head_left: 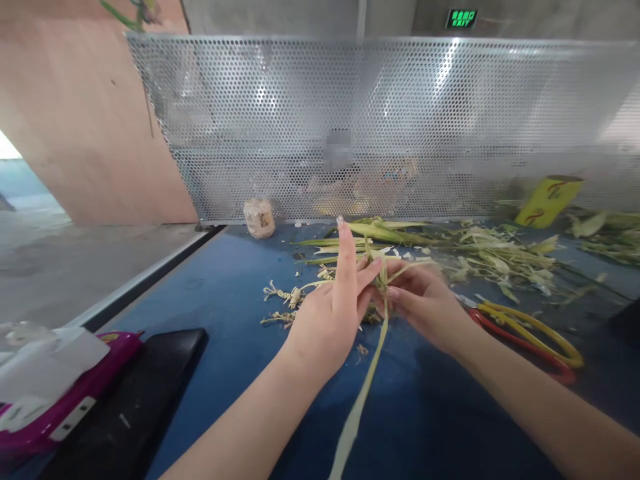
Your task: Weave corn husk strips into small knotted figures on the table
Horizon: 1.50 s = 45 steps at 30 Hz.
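Across a blue counter (200, 290) backed by a perforated metal screen (300, 80), a loose spread of leaves (480, 260) lies beyond two bare hands at work; they crowd close enough that a stray blade could snag on the work and come along with it. The left hand (327, 310), one finger raised clear, has its grip pinched together on a leafy twist (383, 275) held above the middle of the counter, and the right hand (430, 300) has its grip clamped on the same piece from the other side, fingertips nearly meeting; if either eased too soon, the folds would likely spring apart. At right, scissors (525, 320) with red and yellow handles rest beside the right forearm, where a careless sweep of the arm could knock them aside. A long strip (367, 387) trails from the twist toward the camera, unheld at its near end; a hard tug could split it, and a sleeve or wrist could catch it. Smallest are the knotted bits (285, 293) just left of the hands, which a shifting wrist might scatter or crush.
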Each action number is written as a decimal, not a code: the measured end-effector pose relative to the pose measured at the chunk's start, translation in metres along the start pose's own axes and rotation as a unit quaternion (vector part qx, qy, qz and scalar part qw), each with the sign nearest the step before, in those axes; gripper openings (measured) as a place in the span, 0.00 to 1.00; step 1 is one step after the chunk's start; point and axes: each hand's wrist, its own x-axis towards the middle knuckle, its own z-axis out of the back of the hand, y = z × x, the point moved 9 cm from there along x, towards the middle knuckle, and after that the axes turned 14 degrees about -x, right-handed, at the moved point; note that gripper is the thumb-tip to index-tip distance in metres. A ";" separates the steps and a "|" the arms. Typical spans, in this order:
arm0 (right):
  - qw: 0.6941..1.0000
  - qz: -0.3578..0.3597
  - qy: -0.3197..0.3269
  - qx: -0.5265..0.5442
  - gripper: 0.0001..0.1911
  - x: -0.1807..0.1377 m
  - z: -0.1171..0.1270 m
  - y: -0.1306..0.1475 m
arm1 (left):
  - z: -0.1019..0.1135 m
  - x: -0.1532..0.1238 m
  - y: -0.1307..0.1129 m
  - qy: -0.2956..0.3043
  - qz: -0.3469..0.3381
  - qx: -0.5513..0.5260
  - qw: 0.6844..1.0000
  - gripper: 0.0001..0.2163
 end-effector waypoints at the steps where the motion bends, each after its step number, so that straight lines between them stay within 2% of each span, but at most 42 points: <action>1: 1.000 -0.008 -0.008 0.010 0.11 0.001 0.002 -0.003 | -0.001 0.000 -0.002 0.008 -0.018 0.011 1.000 0.35; 4: 0.999 -0.016 -0.028 0.028 0.10 0.002 0.006 -0.005 | -0.005 0.001 -0.005 0.026 -0.033 0.036 0.998 0.37; 9: 0.999 -0.043 -0.012 0.000 0.12 0.002 0.001 -0.009 | -0.011 -0.001 -0.004 0.058 -0.051 0.073 0.994 0.33; 16: 0.997 -0.009 -0.028 -0.069 0.13 0.010 0.003 -0.011 | -0.015 0.001 0.011 0.084 -0.056 0.156 0.983 0.33; 19: 0.994 0.014 -0.050 -0.091 0.12 0.011 0.006 -0.005 | -0.014 0.002 0.012 0.075 -0.047 0.190 0.978 0.33; 24: 0.990 0.043 -0.080 -0.106 0.16 0.012 0.001 0.007 | -0.002 0.005 0.009 0.024 -0.026 0.204 0.978 0.31; 28: 0.991 0.042 -0.079 -0.104 0.17 0.016 -0.006 0.009 | 0.011 0.006 0.011 -0.020 0.017 0.178 0.984 0.30; 35: 0.991 0.067 -0.062 -0.099 0.16 0.025 -0.003 0.026 | 0.018 0.009 0.006 -0.056 0.055 0.092 0.993 0.35; 37: 0.991 0.081 -0.048 -0.100 0.15 0.027 -0.003 0.033 | 0.022 0.014 0.000 -0.063 0.036 0.098 0.993 0.37; 42: 0.986 0.118 -0.012 -0.118 0.16 0.033 -0.001 0.054 | 0.032 0.027 -0.028 -0.079 -0.095 0.115 0.986 0.39; 45: 0.982 0.133 -0.016 -0.136 0.12 0.034 0.004 0.070 | 0.032 0.034 -0.024 -0.077 -0.072 0.026 0.994 0.36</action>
